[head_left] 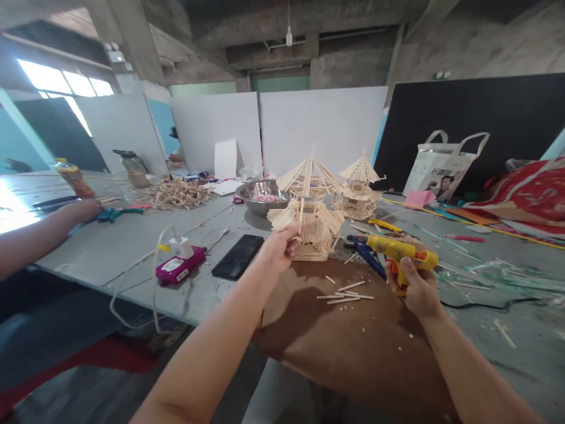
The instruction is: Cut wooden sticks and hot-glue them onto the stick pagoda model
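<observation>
My right hand (419, 288) is wrapped round a yellow hot glue gun (401, 250) with orange parts, its nozzle pointing left toward the model. My left hand (282, 248) is closed in a pinch on a thin wooden stick (301, 215), held upright against the near left side of a tiered pavilion model (321, 227) made of pale sticks. The fingertips partly hide the stick's lower end. Short loose sticks (346, 296) lie on a brown board (335, 353) in front of the model. Just right of the model, blue-handled pliers (368, 254) rest near the glue gun.
A second stick pavilion (358, 191) stands behind, beside a metal bowl (260, 197). To the left lie a black phone (237, 257), a purple power strip (180, 266) with cables and a stick pile (179, 194). Another person's arm (44, 232) reaches in. Plastic scraps (503, 274) are at right.
</observation>
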`<state>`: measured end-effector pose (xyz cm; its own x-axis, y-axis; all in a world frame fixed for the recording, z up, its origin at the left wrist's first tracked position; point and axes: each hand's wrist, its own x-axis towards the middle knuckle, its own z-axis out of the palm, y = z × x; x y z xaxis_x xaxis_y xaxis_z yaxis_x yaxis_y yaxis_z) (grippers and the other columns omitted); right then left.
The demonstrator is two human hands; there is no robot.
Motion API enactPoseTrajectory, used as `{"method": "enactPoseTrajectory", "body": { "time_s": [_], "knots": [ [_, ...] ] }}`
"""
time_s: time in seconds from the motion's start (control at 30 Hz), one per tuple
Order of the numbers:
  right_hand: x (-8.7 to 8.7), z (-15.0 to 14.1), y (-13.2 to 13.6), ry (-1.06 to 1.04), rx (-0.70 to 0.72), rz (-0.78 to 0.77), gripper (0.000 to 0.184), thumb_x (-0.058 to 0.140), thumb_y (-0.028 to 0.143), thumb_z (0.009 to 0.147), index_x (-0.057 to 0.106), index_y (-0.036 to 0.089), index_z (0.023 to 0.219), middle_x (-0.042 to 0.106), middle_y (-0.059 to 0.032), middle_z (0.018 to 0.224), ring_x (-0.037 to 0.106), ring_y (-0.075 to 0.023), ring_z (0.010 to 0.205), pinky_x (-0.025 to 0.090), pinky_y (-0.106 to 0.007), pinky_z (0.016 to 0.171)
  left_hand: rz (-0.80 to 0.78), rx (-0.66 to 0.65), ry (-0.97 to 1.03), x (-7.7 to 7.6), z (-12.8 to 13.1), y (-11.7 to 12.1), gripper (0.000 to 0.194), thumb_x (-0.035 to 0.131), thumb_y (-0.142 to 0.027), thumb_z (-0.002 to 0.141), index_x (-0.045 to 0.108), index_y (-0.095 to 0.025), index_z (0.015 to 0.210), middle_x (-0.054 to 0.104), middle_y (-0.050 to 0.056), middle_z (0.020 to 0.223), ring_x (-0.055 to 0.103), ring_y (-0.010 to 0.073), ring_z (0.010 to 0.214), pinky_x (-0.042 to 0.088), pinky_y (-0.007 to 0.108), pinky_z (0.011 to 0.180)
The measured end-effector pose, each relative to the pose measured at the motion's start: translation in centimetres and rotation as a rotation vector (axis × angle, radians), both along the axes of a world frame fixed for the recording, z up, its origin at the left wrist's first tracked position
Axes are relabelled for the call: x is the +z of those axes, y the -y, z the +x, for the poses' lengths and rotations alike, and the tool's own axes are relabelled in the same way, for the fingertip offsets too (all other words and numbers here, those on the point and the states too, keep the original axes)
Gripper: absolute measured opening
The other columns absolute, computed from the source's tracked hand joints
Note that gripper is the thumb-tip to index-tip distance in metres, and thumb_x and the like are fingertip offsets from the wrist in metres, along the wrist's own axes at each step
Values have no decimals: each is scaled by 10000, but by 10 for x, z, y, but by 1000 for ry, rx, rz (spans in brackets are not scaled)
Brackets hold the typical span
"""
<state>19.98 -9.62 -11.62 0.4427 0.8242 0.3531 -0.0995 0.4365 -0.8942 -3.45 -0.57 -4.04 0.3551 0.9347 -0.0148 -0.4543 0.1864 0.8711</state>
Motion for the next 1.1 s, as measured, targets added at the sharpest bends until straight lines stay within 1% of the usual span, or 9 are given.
{"method": "enactPoseTrajectory", "body": {
  "time_s": [0.1, 0.17, 0.23, 0.3, 0.57, 0.9, 1.1],
  "knots": [
    [1, 0, 0, 6, 2, 29, 292, 551, 455, 674, 549, 165, 697, 545, 5, 529, 412, -68, 313, 294, -192, 285, 47, 97, -1, 24, -1, -13, 166, 642, -230, 590, 508, -138, 626, 433, -63, 470, 290, -3, 300, 163, 150, 306],
    [1, -1, -1, 5, 6, 31, 292, 554, 454, 672, 547, 163, 701, 548, 2, 536, 410, -66, 312, 292, -191, 284, 56, 153, -15, 36, 2, -21, 154, 633, -225, 602, 511, -135, 624, 455, -53, 482, 298, -1, 293, 165, 153, 304],
    [2, -1, -1, -4, 10, 30, 296, 560, 455, 665, 544, 161, 691, 544, 2, 530, 408, -65, 310, 286, -189, 277, 57, 188, -43, 44, 7, -28, 142, 629, -216, 607, 515, -133, 625, 469, -45, 487, 304, 2, 287, 164, 155, 301],
    [3, -2, -1, -9, 13, 32, 299, 568, 456, 656, 543, 160, 686, 541, 3, 522, 408, -67, 306, 280, -187, 268, 60, 216, -77, 48, 11, -35, 139, 633, -208, 603, 516, -134, 622, 476, -42, 487, 304, 4, 282, 164, 156, 300],
    [3, -2, 0, -15, 26, 22, 315, 578, 465, 642, 545, 153, 669, 539, -1, 512, 405, -67, 304, 281, -189, 265, 34, 296, -164, 53, 18, -55, 137, 630, -187, 602, 502, -138, 596, 471, -46, 455, 290, 10, 262, 164, 155, 293],
    [1, -1, -2, 36, 51, 21, 308, 539, 468, 678, 534, 161, 679, 553, -12, 544, 409, -72, 315, 285, -197, 276, -12, 299, -193, 53, 21, -62, 151, 657, -211, 579, 524, -145, 601, 491, -39, 468, 280, 4, 266, 152, 155, 301],
    [1, -3, -2, 43, 27, 11, 328, 551, 482, 660, 535, 155, 676, 545, -12, 520, 397, -70, 310, 282, -197, 276, -39, 284, -197, 56, 22, -65, 170, 676, -219, 555, 528, -142, 591, 488, -38, 458, 276, 6, 269, 153, 160, 305]
  ]
}}
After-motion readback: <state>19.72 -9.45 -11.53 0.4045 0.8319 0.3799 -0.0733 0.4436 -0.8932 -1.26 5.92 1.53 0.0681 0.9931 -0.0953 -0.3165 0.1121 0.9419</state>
